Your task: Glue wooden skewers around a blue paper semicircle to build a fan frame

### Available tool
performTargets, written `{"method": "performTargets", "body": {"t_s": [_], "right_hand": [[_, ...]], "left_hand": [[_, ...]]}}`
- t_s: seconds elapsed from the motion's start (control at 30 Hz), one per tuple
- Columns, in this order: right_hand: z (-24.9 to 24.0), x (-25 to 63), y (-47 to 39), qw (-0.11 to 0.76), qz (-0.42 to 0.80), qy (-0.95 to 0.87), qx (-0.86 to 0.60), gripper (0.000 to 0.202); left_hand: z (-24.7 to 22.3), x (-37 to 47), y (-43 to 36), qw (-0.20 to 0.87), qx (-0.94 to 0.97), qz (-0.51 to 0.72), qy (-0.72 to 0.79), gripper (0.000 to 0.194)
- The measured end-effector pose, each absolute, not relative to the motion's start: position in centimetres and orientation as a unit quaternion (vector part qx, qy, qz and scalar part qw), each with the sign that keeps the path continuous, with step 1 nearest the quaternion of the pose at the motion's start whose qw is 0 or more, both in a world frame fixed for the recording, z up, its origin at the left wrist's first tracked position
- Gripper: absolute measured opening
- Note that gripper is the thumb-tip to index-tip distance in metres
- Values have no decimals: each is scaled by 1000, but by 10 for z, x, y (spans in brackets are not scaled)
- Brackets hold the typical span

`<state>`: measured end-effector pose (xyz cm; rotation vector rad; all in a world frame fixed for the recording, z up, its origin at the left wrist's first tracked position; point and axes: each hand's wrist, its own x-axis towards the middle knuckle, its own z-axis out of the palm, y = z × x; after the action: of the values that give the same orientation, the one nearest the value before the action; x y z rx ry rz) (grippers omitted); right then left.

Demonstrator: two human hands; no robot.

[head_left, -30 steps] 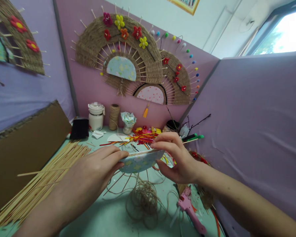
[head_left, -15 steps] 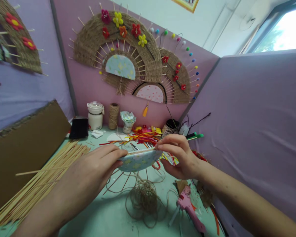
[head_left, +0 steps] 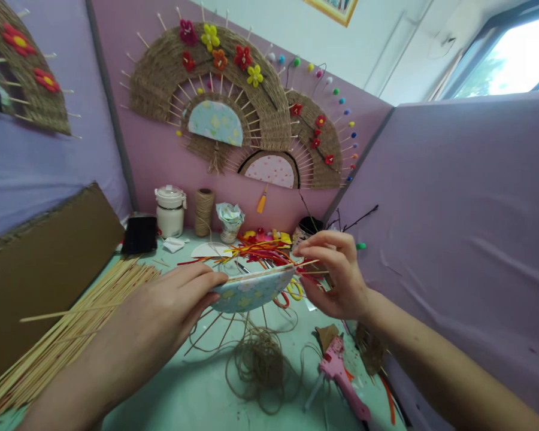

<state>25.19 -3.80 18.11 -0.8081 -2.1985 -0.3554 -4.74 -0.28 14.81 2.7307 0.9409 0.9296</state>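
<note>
A half-round piece covered in light blue flowered fabric is held above the table, its straight edge up, with thin sticks fanning out below and to the right. My left hand is closed on its left end, thumb on the fabric side. At the right end, my right hand has its fingers curled close to the protruding sticks; what the fingertips pinch, if anything, is too small to make out. Below the piece lies a loose tangle of twine, with strands looping upward.
Bamboo sticks lie at left beside a cardboard sheet. A pink glue gun rests at front right. Behind the piece are coloured pipe cleaners, a twine spool and a white jar. Woven fans hang behind.
My right hand has drawn slightly right and up from the piece's end, and its fingers have loosened from the edge. The piece tilts a little, right end higher. My left hand keeps its hold.
</note>
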Motion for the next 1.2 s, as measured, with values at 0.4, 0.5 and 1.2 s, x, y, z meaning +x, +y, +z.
{"method": "performTargets", "body": {"t_s": [0.4,0.5,1.2], "right_hand": [[171,223,-31,295,-150,-921,-206,44],[172,242,-33,303,-170,-909,-230,49],[168,269,-55,589,-133,-617,-505,4]], "left_hand": [[150,-47,-4,47,906,304,290,24],[149,-48,-3,48,905,302,295,24],[168,-72,-6,6,834,426,351,24]]}}
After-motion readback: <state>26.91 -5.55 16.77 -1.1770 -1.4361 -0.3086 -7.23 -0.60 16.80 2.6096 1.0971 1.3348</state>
